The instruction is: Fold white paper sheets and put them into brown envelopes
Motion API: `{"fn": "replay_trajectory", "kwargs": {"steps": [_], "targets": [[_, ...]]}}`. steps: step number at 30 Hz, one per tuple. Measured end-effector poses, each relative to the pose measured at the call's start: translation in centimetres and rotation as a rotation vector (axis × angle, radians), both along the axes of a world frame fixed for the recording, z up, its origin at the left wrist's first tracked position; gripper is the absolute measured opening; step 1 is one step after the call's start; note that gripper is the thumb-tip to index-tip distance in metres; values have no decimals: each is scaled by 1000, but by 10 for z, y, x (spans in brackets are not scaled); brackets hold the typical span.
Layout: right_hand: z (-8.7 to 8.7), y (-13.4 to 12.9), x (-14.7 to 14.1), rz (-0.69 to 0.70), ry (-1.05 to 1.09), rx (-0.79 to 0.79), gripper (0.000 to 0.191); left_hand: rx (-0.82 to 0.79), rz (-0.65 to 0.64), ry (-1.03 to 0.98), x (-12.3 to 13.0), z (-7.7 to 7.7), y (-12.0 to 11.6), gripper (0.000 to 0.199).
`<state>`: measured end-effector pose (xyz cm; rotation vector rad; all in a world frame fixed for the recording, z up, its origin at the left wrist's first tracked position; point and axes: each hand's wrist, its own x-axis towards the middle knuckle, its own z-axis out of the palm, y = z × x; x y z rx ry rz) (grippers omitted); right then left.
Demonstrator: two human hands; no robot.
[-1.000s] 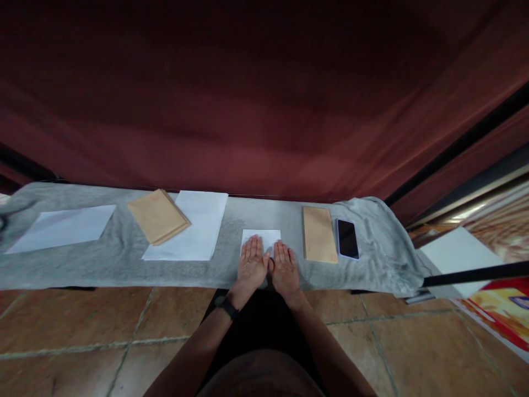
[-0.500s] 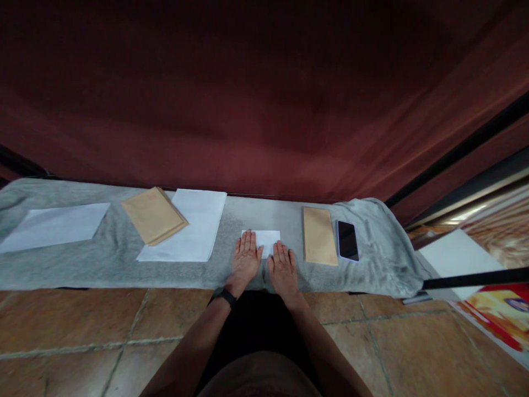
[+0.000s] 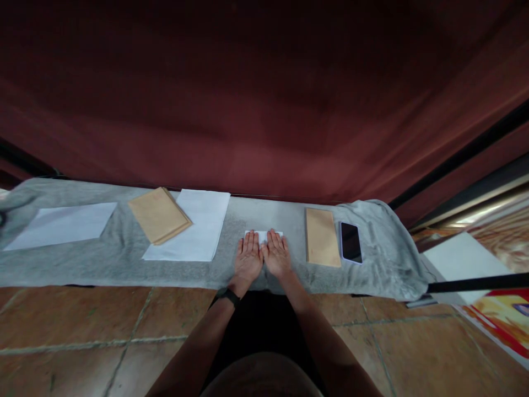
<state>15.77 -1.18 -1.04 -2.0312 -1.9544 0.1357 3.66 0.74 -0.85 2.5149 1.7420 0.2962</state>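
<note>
Facing a gray-draped counter [image 3: 281, 215], we have a stack of white sheets [image 3: 202, 223] to our left, partly under brown envelopes [image 3: 159, 214]; another brown envelope [image 3: 323, 237] lies to our right. Our left hand [image 3: 249, 262] and right hand [image 3: 277, 257] rest palm-down, fingers straight and nearly together, on a small white paper [image 3: 263, 236] before us. A phone [image 3: 351, 242] lies just beside the right-hand envelope.

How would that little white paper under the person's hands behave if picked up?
The small white paper looks thin, so it's probably very light. Being much smaller than the white sheets, it would likely droop less. Lying flat beneath the left hand and right hand, it seems unlikely to roll or tip.
</note>
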Motion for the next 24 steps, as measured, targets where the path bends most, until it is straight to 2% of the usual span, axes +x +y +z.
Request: {"fn": "replay_trajectory", "kwargs": {"steps": [5,13,24], "targets": [[-4,-3,10,-46,4,26,55,10,24,-2,-1,2,0,62],[-16,-10,22,-88,1,158,56,31,73,-15,-10,-3,1,67],[-13,-17,29,-99,-48,91,59,114,93,-73,-22,-5,-6,68]]}}
